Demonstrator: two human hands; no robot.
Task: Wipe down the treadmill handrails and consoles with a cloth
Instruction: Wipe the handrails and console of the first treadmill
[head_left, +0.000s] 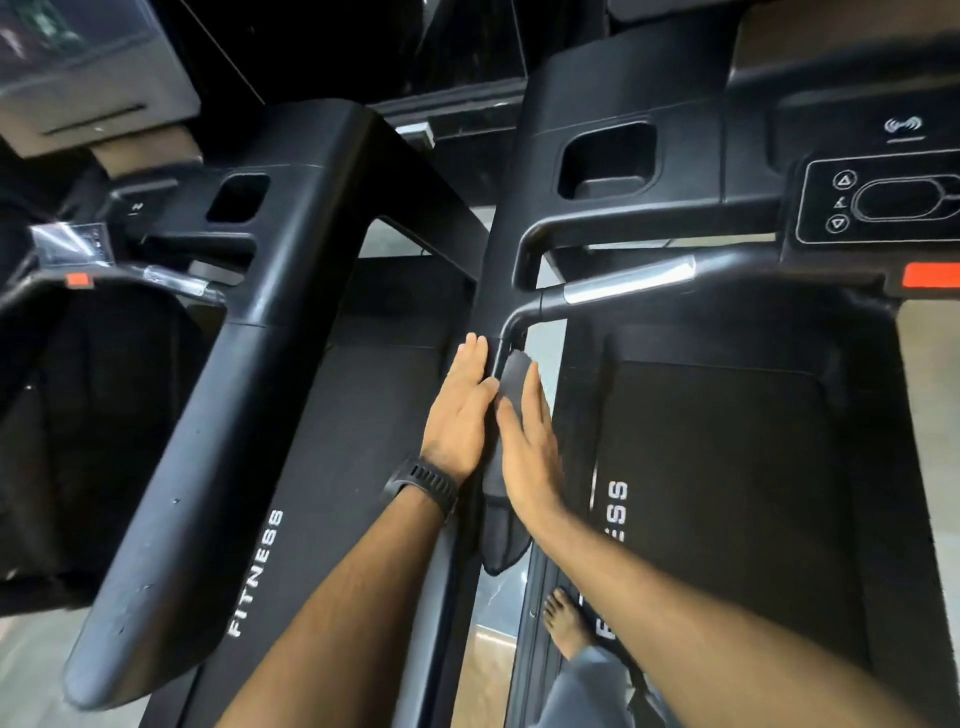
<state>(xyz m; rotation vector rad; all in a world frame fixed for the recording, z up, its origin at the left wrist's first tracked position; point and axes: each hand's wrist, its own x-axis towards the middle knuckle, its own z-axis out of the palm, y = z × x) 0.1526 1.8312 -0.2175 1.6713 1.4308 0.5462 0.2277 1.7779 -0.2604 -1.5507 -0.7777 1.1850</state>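
**Both hands flat on the rail, cloth between them**

- Person stands between two black treadmills; one bare foot (566, 621) on the floor in the gap.
- Grey woven cloth (511, 370) is draped over the black moulded left handrail (488, 306) of the right-hand treadmill. Its lower end hangs off the rail below the wrists.
- Left hand (460, 410), black wristwatch (423, 486) at the wrist: fingers straight and together, laid along the rail's left side, thumb just beside the cloth. Grips nothing.
- Right hand (527, 447): fingers straight, palm pressing the cloth against the rail's right side.
- Ahead of the hands: silver metal grip bar (628, 278), then the black console panel with up and down arrow buttons (878, 202).
- Left treadmill's belt with white "FITNESS" lettering (257, 571) runs beside the left forearm.
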